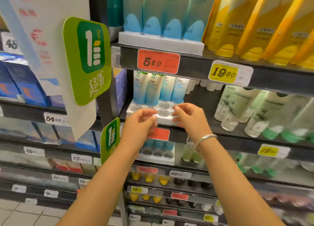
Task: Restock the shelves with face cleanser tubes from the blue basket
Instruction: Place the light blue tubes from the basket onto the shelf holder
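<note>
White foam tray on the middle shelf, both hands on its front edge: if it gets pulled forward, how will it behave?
The white foam tray looks light, so it should slide easily. Four cleanser tubes stand only in its back row, so they may wobble or tip. Its thin walls between empty sockets could probably crack under a hard pinch.

**Open sockets at the front of the white foam tray**

The white moulded foam tray [136, 108] has bare sockets along its front rows. Behind them, four blue-and-white cleanser tubes [153, 89] block the back. Above the tray, the dark shelf edge with the red price tag [158, 61] limits headroom.
</note>
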Motion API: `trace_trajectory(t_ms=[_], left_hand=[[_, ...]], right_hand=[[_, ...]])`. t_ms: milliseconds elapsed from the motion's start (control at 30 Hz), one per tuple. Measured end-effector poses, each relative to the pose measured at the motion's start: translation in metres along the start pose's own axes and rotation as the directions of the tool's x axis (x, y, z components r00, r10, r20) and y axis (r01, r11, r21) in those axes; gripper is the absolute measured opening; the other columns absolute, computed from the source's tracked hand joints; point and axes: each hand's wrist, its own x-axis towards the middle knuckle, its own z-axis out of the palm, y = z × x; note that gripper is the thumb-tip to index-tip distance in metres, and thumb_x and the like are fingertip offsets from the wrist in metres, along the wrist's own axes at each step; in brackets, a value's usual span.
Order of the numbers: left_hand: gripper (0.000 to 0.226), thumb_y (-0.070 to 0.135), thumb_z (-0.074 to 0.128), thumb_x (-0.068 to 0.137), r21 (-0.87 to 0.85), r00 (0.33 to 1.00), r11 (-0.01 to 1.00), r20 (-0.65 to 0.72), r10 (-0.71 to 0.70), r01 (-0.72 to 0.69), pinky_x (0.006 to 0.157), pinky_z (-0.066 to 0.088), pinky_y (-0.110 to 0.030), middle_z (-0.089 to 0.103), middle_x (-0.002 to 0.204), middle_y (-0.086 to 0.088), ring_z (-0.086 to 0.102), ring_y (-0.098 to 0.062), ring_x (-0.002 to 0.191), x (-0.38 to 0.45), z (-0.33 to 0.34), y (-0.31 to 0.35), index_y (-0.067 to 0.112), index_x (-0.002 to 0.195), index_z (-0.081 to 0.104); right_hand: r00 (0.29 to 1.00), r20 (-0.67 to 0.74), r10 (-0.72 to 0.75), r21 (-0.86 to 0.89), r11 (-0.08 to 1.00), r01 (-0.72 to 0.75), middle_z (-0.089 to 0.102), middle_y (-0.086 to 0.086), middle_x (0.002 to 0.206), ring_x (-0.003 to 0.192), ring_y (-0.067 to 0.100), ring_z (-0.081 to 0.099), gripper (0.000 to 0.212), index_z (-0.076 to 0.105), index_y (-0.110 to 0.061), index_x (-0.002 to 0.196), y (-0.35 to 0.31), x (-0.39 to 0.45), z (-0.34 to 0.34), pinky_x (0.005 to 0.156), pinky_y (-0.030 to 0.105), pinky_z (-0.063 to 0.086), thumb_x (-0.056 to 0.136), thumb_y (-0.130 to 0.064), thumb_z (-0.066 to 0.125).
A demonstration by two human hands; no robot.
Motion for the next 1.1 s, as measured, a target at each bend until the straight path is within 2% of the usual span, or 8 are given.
trace_trajectory(t_ms=[133, 233, 300, 433, 533, 633, 733, 1100], left_hand=[[0.020, 0.004, 0.058, 0.088, 0.012, 0.988, 0.996, 0.125, -0.091, 0.090, 0.057, 0.051, -0.014, 0.064, 0.077, 0.002, 0.059, -0.007, 0.064, -0.020, -0.012, -0.020, 0.022, 0.081, 0.062], [0.018, 0.007, 0.058, 0.088, 0.079, 0.950, 0.977, 0.230, -0.209, 0.196, 0.065, 0.052, -0.023, 0.065, 0.080, 0.002, 0.059, -0.007, 0.067, -0.037, -0.020, -0.045, 0.024, 0.082, 0.063], [0.016, 0.007, 0.057, 0.089, 0.137, 0.911, 0.956, 0.293, -0.289, 0.259, 0.057, 0.050, -0.015, 0.064, 0.081, 0.000, 0.057, -0.007, 0.064, -0.050, -0.022, -0.065, 0.021, 0.084, 0.062], [0.016, 0.006, 0.056, 0.090, 0.266, 0.801, 0.889, 0.392, -0.452, 0.372, 0.056, 0.045, -0.017, 0.064, 0.075, 0.003, 0.056, -0.006, 0.063, -0.090, -0.022, -0.106, 0.020, 0.085, 0.061], [0.013, 0.008, 0.057, 0.089, 0.373, 0.697, 0.827, 0.449, -0.558, 0.421, 0.055, 0.048, -0.017, 0.065, 0.081, 0.001, 0.059, -0.008, 0.069, -0.120, -0.017, -0.131, 0.020, 0.088, 0.063], [0.012, 0.006, 0.057, 0.089, 0.447, 0.578, 0.767, 0.505, -0.641, 0.460, 0.066, 0.052, -0.025, 0.063, 0.080, -0.002, 0.057, -0.011, 0.066, -0.151, 0.003, -0.148, 0.016, 0.090, 0.063], [0.012, 0.007, 0.056, 0.090, 0.537, 0.488, 0.727, 0.540, -0.686, 0.428, 0.057, 0.046, -0.021, 0.062, 0.076, 0.000, 0.056, -0.010, 0.064, -0.183, 0.029, -0.163, 0.017, 0.086, 0.062], [0.009, 0.009, 0.055, 0.090, 0.682, 0.347, 0.590, 0.479, -0.806, 0.431, 0.061, 0.042, -0.023, 0.062, 0.079, -0.003, 0.058, -0.014, 0.069, -0.315, 0.164, -0.205, 0.015, 0.089, 0.062]], right_hand=[[0.986, -0.043, 0.164, 0.095, 0.983, -0.159, 0.063, 0.001, 0.073, 0.063, 0.010, 0.059, 0.011, 0.059, -0.014, 0.084, 0.016, -0.043, -0.006, 0.056, 0.016, 0.049, 0.092, -0.015, 0.052], [0.939, -0.108, 0.325, 0.133, 0.941, -0.310, 0.060, 0.001, 0.071, 0.054, 0.005, 0.056, 0.018, 0.054, -0.017, 0.076, 0.040, -0.082, -0.010, 0.052, 0.016, 0.046, 0.093, -0.013, 0.051], [0.894, -0.168, 0.416, 0.140, 0.907, -0.396, 0.058, 0.003, 0.070, 0.047, 0.002, 0.055, 0.023, 0.052, -0.017, 0.071, 0.060, -0.114, -0.016, 0.048, 0.015, 0.044, 0.094, -0.013, 0.050], [0.741, -0.289, 0.606, 0.206, 0.795, -0.570, 0.056, 0.004, 0.067, 0.038, -0.003, 0.054, 0.026, 0.051, -0.017, 0.067, 0.105, -0.195, -0.030, 0.041, 0.013, 0.041, 0.093, -0.011, 0.051], [0.591, -0.340, 0.732, 0.318, 0.680, -0.660, 0.055, 0.006, 0.067, 0.049, 0.009, 0.054, 0.025, 0.052, -0.015, 0.069, 0.130, -0.262, -0.039, 0.046, 0.018, 0.042, 0.093, -0.009, 0.049], [0.445, -0.379, 0.811, 0.427, 0.580, -0.694, 0.055, 0.006, 0.070, 0.059, 0.016, 0.053, 0.022, 0.052, -0.015, 0.073, 0.144, -0.325, -0.059, 0.055, 0.022, 0.040, 0.094, -0.011, 0.048], [0.327, -0.411, 0.851, 0.489, 0.508, -0.709, 0.056, 0.006, 0.073, 0.061, 0.016, 0.054, 0.016, 0.054, -0.013, 0.078, 0.155, -0.379, -0.084, 0.057, 0.023, 0.041, 0.093, -0.011, 0.049], [0.053, -0.379, 0.924, 0.676, 0.315, -0.667, 0.051, 0.005, 0.065, 0.054, 0.015, 0.046, 0.025, 0.047, -0.015, 0.070, 0.209, -0.534, -0.192, 0.054, 0.021, 0.031, 0.094, -0.010, 0.047]])
